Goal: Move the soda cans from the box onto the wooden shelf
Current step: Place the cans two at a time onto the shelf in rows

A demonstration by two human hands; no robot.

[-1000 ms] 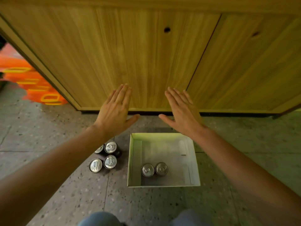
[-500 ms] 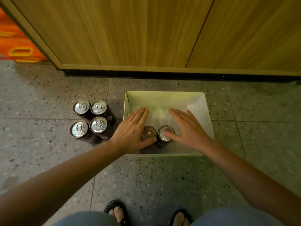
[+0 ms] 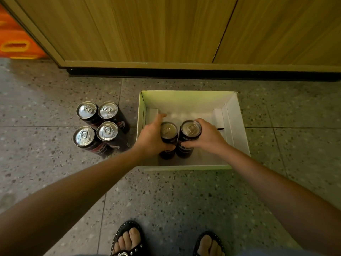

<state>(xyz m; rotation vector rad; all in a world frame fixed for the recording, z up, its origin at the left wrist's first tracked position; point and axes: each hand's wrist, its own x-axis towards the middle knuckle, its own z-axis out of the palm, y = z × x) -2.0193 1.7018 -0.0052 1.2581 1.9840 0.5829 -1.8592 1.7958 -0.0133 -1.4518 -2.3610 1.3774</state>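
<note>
The speckled terrazzo floor (image 3: 184, 200) carries an open white box (image 3: 238, 126), within which both grips sit. Four upright dark cans (image 3: 99, 126) stand clustered directly on the tiles, just left of the left-hand grip and outside the box. Nearer the person than both grips, two sandalled feet (image 3: 129, 239) rest on the floor.

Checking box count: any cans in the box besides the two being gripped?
No. The box holds only two cans, one in the left hand and one in the right hand.
</note>
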